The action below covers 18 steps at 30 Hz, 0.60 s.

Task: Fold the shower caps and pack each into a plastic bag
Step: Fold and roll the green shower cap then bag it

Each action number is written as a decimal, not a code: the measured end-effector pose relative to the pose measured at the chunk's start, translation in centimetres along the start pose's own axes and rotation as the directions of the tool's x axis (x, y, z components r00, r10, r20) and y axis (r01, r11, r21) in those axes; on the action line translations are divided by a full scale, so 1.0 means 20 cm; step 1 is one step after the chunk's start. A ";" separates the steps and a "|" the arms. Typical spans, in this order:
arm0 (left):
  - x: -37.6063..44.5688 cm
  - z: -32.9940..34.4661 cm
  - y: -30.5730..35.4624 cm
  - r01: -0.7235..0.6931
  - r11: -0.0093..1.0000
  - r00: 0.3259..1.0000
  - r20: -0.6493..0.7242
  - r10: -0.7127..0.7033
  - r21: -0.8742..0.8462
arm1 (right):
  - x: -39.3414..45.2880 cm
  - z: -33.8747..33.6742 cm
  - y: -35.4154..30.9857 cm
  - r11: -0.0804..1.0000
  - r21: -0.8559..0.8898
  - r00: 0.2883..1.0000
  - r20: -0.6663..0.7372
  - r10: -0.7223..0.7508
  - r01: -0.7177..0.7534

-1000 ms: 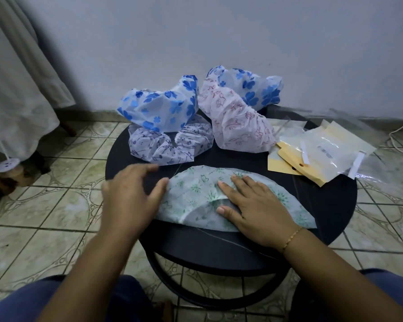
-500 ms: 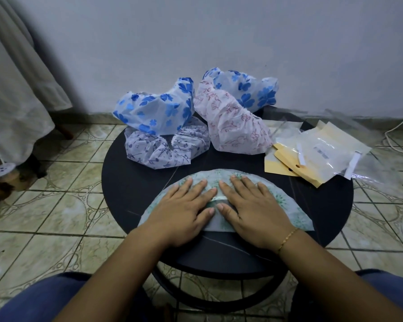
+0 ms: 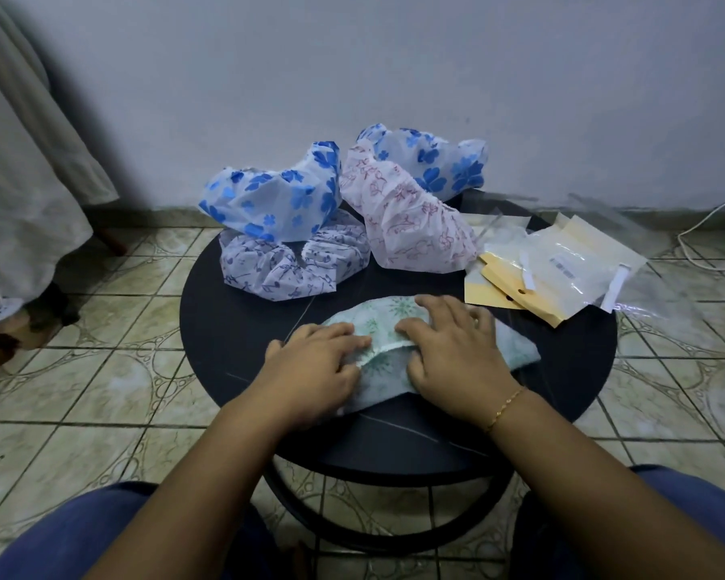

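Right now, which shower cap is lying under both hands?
The green-patterned cap at the table's near edge, under the left hand and right hand; the other four are bunched behind it, untouched.

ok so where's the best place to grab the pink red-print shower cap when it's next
Probably the gathered elastic rim of the pink plastic shower cap with red print, along its near lower edge. Come from the front right: that edge faces the person on the round black table, while blue-flowered caps crowd its back and left.
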<state>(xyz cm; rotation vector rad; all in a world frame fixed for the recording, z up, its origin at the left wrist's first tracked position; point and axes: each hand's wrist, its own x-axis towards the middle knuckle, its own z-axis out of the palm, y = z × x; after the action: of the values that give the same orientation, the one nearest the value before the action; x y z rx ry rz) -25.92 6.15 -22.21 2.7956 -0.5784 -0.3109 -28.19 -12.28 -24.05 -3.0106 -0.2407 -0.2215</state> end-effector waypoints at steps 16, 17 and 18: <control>-0.07 0.05 0.04 -0.279 0.958 0.956 -0.073 0.284 0.066 | -0.02 -0.03 0.01 0.986 0.163 0.995 0.097 0.031 -0.047; -0.07 0.06 0.05 -0.310 0.948 0.945 -0.085 0.315 0.074 | -0.02 -0.03 0.02 0.985 0.172 0.994 0.107 0.014 -0.032; -0.06 0.08 0.05 -0.332 0.941 0.939 -0.071 0.337 0.070 | -0.02 -0.02 0.03 0.983 0.181 0.993 0.121 -0.002 -0.020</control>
<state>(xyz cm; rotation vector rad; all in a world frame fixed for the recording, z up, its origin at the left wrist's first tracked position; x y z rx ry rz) -27.81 5.46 -23.20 2.6817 -1.0392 -0.1091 -28.63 -12.93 -23.78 -2.8457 -0.2442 -0.0142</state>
